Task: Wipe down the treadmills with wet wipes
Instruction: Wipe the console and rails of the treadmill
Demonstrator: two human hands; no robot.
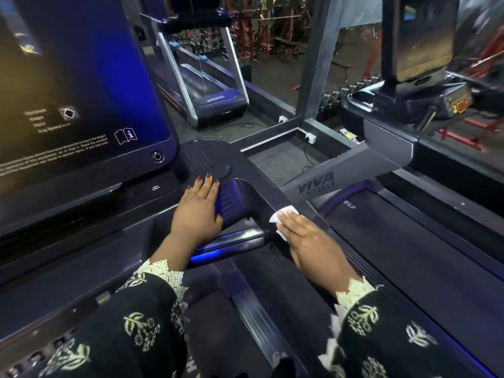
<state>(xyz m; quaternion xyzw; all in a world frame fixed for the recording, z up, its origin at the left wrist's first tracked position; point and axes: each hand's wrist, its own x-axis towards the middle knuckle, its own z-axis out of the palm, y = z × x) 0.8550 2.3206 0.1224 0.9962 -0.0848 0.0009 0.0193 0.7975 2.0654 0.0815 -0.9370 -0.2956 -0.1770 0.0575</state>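
A: Where is the wipe at this moment?
B: The small white crumpled wet wipe sits just right of the frame's centre. It is pressed onto the dark glossy plastic side arm of the near treadmill, right below the grey metal upright with the VIVA lettering

A: Gripped, or only pushed?
B: Pushed. The right hand lies flat over it with straight fingers close together, and nothing is curled round the cloth. White corners show past the fingertips and at the thumb side

A: And the other hand?
B: The left hand rests palm down on the same arm, further toward the upper left. Its fingers are straight and slightly spread, and its red nails reach the edge of the dotted black tray. It holds nothing

A: So which way should the stroke go?
B: As I read it, the arm's long axis runs diagonally from the tray at centre-left down toward the lower right, passing under the wipe. The wipe is at the lower-right end, so the stretch to cover lies up and left of the fingertips, between the two hands. The right hand is on the cloth and nearer that stretch, so a push along the axis toward the left hand would take it in. The left hand would likely need to lift for the tray to be reached

A: Anything else around?
B: A large dark touchscreen fills the upper left, and a second treadmill with silver uprights stands at upper centre. I cannot tell how much has been wiped so far
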